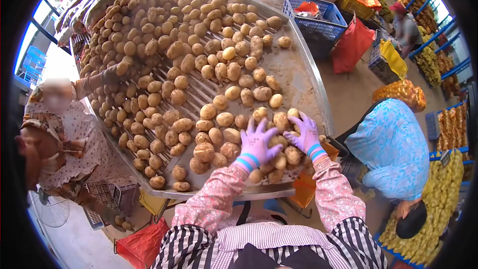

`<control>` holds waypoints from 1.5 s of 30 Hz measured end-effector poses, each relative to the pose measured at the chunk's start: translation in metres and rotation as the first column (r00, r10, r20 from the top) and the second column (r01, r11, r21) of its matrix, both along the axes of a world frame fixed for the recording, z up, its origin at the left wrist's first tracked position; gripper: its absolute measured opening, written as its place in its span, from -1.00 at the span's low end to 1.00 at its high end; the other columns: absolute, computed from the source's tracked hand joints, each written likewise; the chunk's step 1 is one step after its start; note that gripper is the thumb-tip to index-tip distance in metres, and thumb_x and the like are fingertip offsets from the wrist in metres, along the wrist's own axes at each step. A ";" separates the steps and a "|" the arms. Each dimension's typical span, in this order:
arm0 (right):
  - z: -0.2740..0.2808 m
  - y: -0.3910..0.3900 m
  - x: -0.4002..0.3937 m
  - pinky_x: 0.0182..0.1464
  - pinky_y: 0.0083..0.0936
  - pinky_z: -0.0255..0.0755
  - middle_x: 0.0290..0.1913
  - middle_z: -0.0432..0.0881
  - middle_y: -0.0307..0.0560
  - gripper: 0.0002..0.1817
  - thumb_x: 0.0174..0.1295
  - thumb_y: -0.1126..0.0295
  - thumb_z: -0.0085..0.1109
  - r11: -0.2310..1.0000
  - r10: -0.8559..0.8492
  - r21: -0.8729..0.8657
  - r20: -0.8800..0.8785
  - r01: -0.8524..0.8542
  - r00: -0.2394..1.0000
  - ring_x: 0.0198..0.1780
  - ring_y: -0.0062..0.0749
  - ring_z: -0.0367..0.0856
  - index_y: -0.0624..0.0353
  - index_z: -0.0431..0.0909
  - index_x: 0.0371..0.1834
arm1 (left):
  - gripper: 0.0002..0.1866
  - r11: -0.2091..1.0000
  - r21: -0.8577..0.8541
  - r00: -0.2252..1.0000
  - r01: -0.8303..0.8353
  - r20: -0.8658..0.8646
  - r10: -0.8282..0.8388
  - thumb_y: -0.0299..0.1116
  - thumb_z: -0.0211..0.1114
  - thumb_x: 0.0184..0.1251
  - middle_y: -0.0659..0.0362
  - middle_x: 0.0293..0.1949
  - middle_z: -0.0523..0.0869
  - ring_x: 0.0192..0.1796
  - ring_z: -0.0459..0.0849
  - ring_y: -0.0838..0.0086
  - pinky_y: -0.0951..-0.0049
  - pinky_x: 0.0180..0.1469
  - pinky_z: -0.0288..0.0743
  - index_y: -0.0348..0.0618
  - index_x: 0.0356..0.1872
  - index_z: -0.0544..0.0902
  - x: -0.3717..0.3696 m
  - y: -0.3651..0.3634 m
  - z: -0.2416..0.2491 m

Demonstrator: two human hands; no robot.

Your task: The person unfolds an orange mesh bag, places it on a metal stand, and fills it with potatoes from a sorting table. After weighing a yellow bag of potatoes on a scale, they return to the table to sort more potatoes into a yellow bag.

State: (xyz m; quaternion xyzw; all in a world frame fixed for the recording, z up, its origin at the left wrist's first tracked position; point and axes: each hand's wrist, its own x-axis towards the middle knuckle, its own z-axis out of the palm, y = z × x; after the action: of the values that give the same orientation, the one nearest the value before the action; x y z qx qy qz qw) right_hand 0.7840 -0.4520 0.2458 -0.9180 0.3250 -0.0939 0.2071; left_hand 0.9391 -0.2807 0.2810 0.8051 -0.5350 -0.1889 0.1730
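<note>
Many brown potatoes (231, 92) cover a slatted metal sorting table (318, 94), heaped thickest toward the far left. My left hand (258, 142), in a purple glove with a blue-striped cuff, lies with spread fingers over potatoes near the front edge. To its right, my right hand (305, 134), gloved the same way, has its fingers apart and touches a small group of potatoes (293, 155) at the table's near right corner. Between the two hands several potatoes sit close together. Neither hand is closed around a potato.
Another person (64, 129) reaches over the table from the left. Someone in a blue patterned garment (391, 144) bends down at the right. Orange bags (303, 189) hang by the front corner. A blue crate (318, 12) and a red sack (352, 45) stand beyond the right edge.
</note>
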 end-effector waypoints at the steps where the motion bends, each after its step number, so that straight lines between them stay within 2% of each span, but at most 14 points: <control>1: 0.000 0.010 -0.009 0.50 -0.02 0.18 0.41 0.42 0.18 -0.27 0.20 -0.31 0.30 0.998 0.051 -0.023 -0.039 -0.052 0.998 0.43 0.16 0.35 -0.17 0.57 0.35 | -0.30 0.999 -0.035 0.998 0.020 -0.056 -0.022 0.20 0.41 0.20 -0.07 0.59 0.25 0.62 0.08 -0.21 -0.50 0.43 0.08 0.24 0.36 0.58 -0.011 0.013 -0.004; 4: -0.006 0.038 -0.048 0.49 -0.03 0.20 0.38 0.44 0.12 -0.46 0.17 -0.08 0.43 0.997 0.028 -0.070 -0.063 -0.032 0.998 0.42 0.11 0.35 -0.12 0.70 0.17 | -0.30 0.999 -0.040 0.995 0.022 -0.101 -0.026 0.15 0.40 0.25 -0.07 0.58 0.26 0.61 0.14 -0.16 -0.39 0.48 0.11 0.18 0.40 0.54 -0.026 0.049 -0.008; 6: -0.004 0.052 -0.068 0.48 -0.03 0.21 0.37 0.46 0.10 -0.52 0.17 -0.04 0.43 0.998 0.005 -0.063 -0.060 -0.009 0.998 0.41 0.11 0.36 -0.10 0.73 0.11 | -0.34 0.956 -0.271 0.951 0.109 -0.251 -0.179 0.08 0.39 0.30 -0.10 0.54 0.32 0.57 0.22 -0.13 -0.25 0.49 0.18 0.07 0.38 0.54 -0.007 0.074 -0.023; 9: 0.000 0.054 -0.078 0.45 -0.06 0.27 0.26 0.56 0.08 -0.61 0.22 0.07 0.40 0.996 -0.088 -0.025 -0.095 0.086 0.992 0.36 0.07 0.44 -0.02 0.73 0.05 | -0.38 0.911 -0.405 0.996 -0.073 0.010 0.084 -0.22 0.49 0.19 -0.05 0.44 0.45 0.52 0.32 -0.06 -0.12 0.48 0.23 0.00 0.31 0.57 0.033 0.117 0.005; 13: 0.015 0.042 -0.021 0.41 -0.15 0.35 0.16 0.66 0.08 -0.66 0.30 0.22 0.34 0.990 -0.144 0.032 0.250 0.141 0.957 0.27 0.03 0.56 0.10 0.68 0.08 | -0.28 0.870 -0.181 0.860 -0.459 0.157 0.486 0.10 0.41 0.29 -0.10 0.53 0.34 0.57 0.22 -0.12 -0.28 0.53 0.01 0.03 0.42 0.54 0.093 0.174 -0.011; 15: 0.024 0.036 0.026 0.43 -0.14 0.33 0.22 0.63 0.10 -0.60 0.31 0.20 0.33 0.996 -0.089 0.045 0.294 0.079 0.952 0.31 0.05 0.53 0.08 0.65 0.16 | -0.23 0.932 -0.077 0.885 -0.354 0.296 0.360 0.16 0.41 0.27 -0.13 0.56 0.27 0.55 0.25 -0.11 -0.33 0.51 0.01 0.19 0.49 0.47 0.084 0.180 -0.023; 18: 0.033 0.041 0.094 0.48 -0.13 0.29 0.35 0.54 0.11 -0.46 0.31 0.09 0.33 0.987 0.100 0.100 0.233 -0.126 0.967 0.41 0.06 0.44 0.00 0.56 0.33 | -0.19 0.936 0.040 0.936 -0.351 0.034 0.349 0.16 0.42 0.25 -0.10 0.60 0.18 0.49 0.34 -0.04 -0.32 0.49 0.05 0.42 0.54 0.37 0.049 0.169 -0.011; 24: 0.017 0.072 0.160 0.56 0.00 0.12 0.49 0.39 0.02 -0.27 0.24 0.03 0.38 0.879 0.462 -0.116 -0.041 -0.463 0.886 0.56 0.02 0.23 -0.13 0.40 0.49 | -0.24 0.996 -0.092 0.999 0.010 -0.045 -0.014 -0.01 0.43 0.24 -0.02 0.56 0.27 0.48 0.29 -0.23 -0.20 0.42 0.19 0.30 0.50 0.41 0.005 0.153 -0.017; 28: 0.028 0.075 0.142 0.55 -0.01 0.14 0.41 0.47 -0.02 -0.29 0.26 0.09 0.36 0.865 0.493 -0.026 -0.129 -0.500 0.860 0.54 0.02 0.27 -0.09 0.39 0.49 | -0.40 0.900 -0.411 0.892 -0.143 -0.447 -0.062 -0.38 0.42 0.26 -0.06 0.41 0.49 0.43 0.46 0.00 0.06 0.49 0.35 -0.12 0.37 0.55 0.034 0.142 -0.016; 31: 0.016 0.066 0.116 0.54 -0.06 0.16 0.41 0.47 -0.03 -0.28 0.28 0.07 0.34 0.895 0.439 0.118 -0.059 -0.430 0.897 0.47 0.00 0.37 -0.04 0.35 0.49 | -0.40 0.848 -0.473 0.969 -0.238 -0.181 0.171 -0.35 0.43 0.27 -0.08 0.42 0.46 0.44 0.43 -0.06 0.04 0.49 0.33 -0.11 0.37 0.52 0.090 0.115 -0.018; 35: 0.021 0.067 0.090 0.57 -0.04 0.12 0.42 0.47 0.03 -0.24 0.29 0.04 0.33 0.911 0.408 -0.017 -0.100 -0.411 0.908 0.44 -0.02 0.41 -0.03 0.31 0.53 | -0.26 0.865 -0.347 0.907 -0.362 0.083 0.413 -0.11 0.43 0.31 -0.06 0.49 0.38 0.50 0.32 -0.10 0.03 0.52 0.25 -0.08 0.47 0.41 0.142 0.069 -0.023; 37: 0.030 0.066 0.079 0.60 0.01 0.06 0.41 0.48 0.03 -0.25 0.30 0.00 0.30 0.911 0.412 0.064 -0.144 -0.407 0.900 0.46 -0.04 0.40 -0.04 0.31 0.53 | -0.27 0.959 -0.013 0.944 -0.282 0.174 0.280 0.01 0.39 0.33 -0.03 0.50 0.38 0.52 0.31 -0.05 -0.01 0.52 0.21 0.04 0.48 0.42 0.142 0.046 -0.007; 40: 0.029 0.069 0.054 0.61 0.03 0.00 0.41 0.47 0.00 -0.34 0.33 -0.05 0.25 0.918 0.376 -0.067 -0.155 -0.390 0.913 0.44 -0.04 0.40 -0.06 0.43 0.44 | -0.28 0.999 0.028 0.999 -0.035 -0.020 0.035 0.06 0.35 0.34 0.09 0.46 0.44 0.52 0.29 -0.14 -0.10 0.49 0.21 0.23 0.51 0.37 0.117 0.026 -0.023; 45: 0.028 0.076 0.004 0.56 -0.03 0.10 0.41 0.46 0.03 -0.42 0.29 -0.01 0.29 0.943 0.301 -0.095 -0.165 -0.319 0.939 0.40 0.00 0.40 -0.08 0.54 0.34 | -0.36 0.992 -0.124 0.991 0.031 0.133 -0.014 0.02 0.37 0.29 0.07 0.37 0.50 0.52 0.25 -0.19 -0.30 0.37 0.20 0.27 0.41 0.47 0.057 0.034 -0.024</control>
State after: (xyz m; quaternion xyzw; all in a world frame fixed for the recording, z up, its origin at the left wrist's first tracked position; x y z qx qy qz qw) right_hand 0.7880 -0.3759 0.2733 -0.9729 0.1845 -0.0110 0.1388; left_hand 0.9962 -0.2471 0.2570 0.7972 -0.5651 -0.1029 0.1857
